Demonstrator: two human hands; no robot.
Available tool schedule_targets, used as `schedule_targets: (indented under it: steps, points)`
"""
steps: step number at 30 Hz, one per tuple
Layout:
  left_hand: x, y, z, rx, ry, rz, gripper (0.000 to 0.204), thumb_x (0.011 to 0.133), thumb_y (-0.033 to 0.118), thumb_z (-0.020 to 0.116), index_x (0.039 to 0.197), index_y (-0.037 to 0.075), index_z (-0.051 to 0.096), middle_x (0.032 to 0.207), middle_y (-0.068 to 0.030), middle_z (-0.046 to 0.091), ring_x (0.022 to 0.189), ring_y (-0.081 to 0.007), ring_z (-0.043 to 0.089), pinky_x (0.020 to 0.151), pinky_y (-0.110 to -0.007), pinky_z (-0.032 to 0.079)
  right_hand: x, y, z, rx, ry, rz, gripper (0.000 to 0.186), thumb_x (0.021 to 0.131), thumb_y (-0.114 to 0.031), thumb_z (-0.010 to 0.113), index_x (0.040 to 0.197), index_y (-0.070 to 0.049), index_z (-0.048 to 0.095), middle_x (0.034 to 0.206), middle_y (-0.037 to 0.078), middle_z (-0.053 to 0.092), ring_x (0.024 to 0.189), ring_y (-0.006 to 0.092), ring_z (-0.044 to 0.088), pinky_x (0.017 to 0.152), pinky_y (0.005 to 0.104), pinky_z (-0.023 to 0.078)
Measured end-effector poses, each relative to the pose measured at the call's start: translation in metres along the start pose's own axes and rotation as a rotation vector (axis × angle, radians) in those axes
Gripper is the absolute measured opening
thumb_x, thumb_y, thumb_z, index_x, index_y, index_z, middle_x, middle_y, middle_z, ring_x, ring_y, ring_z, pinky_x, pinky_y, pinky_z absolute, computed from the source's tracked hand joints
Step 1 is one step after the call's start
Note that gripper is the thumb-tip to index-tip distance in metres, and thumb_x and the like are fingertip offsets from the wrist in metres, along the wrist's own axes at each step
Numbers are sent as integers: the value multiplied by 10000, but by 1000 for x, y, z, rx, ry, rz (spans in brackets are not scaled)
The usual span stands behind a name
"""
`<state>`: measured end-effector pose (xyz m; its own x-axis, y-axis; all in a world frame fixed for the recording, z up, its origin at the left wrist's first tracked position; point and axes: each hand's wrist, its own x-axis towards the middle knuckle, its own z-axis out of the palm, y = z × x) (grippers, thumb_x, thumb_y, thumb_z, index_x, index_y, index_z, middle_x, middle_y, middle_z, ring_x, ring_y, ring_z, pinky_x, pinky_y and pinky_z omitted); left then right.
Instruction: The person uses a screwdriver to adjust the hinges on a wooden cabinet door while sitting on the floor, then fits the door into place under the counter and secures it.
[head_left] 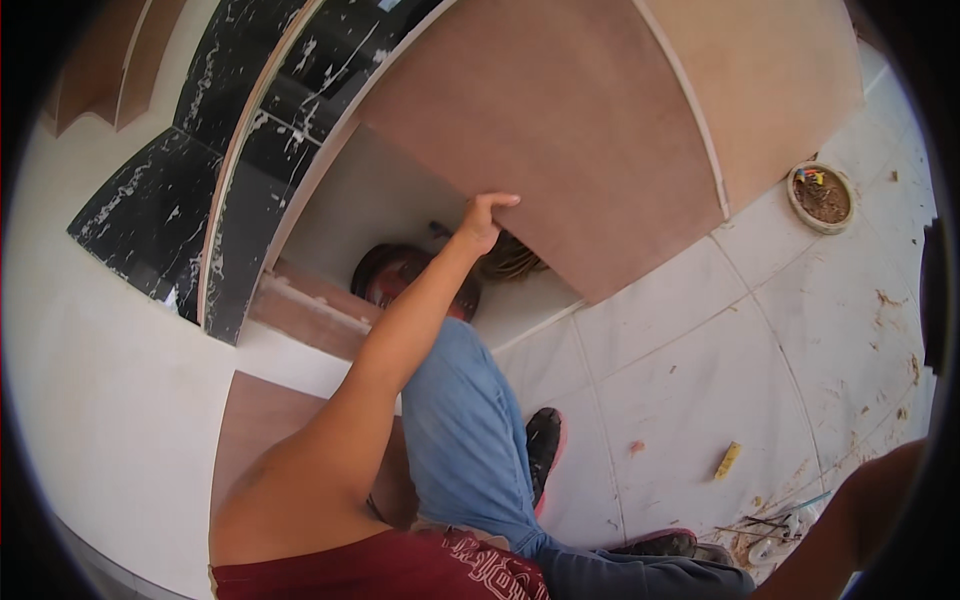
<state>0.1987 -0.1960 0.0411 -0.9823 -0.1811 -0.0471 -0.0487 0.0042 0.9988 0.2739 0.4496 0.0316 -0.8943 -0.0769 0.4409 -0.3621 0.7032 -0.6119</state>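
My left arm reaches up and across, and my left hand [484,222] is closed over the edge of a brown cabinet door [560,130], with a finger laid along its outer face. The door stands open at an angle. Behind my forearm, inside the cabinet, a dark rounded container [376,268] with something reddish in it is partly covered. Just below my hand shows a tan, bristly or coiled bundle [512,258], half hidden by the door. Of my right arm only a shadowed part enters at the lower right; its hand is out of the picture.
Black marble-patterned tiles [150,210] and a white wall [100,380] stand on the left. On the white tiled floor [690,370] lie a yellow piece [728,460], scattered debris and thin sticks [765,522]. A round bowl of brown debris [822,199] sits at the far right, beside another tan panel [765,90].
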Motion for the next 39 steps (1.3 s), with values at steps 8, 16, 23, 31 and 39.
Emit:
schedule_targets:
  steps: [8, 16, 23, 31, 39]
  points:
    - [14, 3, -62, 108, -49, 0, 116, 701, 76, 711, 807, 27, 708, 838, -96, 694, 881, -251, 652, 911, -386, 501, -1, 12, 38, -65, -26, -20, 242, 932, -198, 573, 994, 10, 681, 884, 200, 713, 806, 309, 700, 708, 397, 553]
    - [7, -2, -24, 154, 29, 45, 119, 677, 42, 609, 795, 56, 619, 887, -44, 619, 939, -253, 588, 962, -427, 457, -69, 157, 118, -210, -18, 353, 269, 926, -219, 602, 1079, -3, 651, 917, 223, 698, 818, 373, 690, 735, 419, 539]
    - [0, 3, -12, 131, 103, 11, 383, 663, -15, 563, 1040, 5, 629, 1102, -108, 641, 1116, -291, 599, 1030, -493, 478, -95, 270, 159, -43, 498, 644, 237, 835, -79, 533, 906, -6, 748, 943, 254, 715, 898, 395, 697, 825, 463, 548]
    - [-11, -38, 7, 394, 226, -458, 118, 682, -28, 568, 772, 46, 587, 1015, -97, 650, 1032, -277, 600, 1087, -580, 440, -96, 284, 170, -137, 721, 701, 175, 838, -124, 584, 815, -3, 709, 837, 259, 694, 825, 423, 689, 773, 467, 552]
    - [-8, -60, 28, 382, 325, -561, 323, 699, -124, 521, 996, -23, 601, 1096, -116, 656, 1126, -302, 609, 1111, -529, 447, -106, 298, 176, 14, 784, 597, 167, 825, -81, 573, 827, 25, 703, 817, 251, 696, 783, 405, 696, 738, 444, 552]
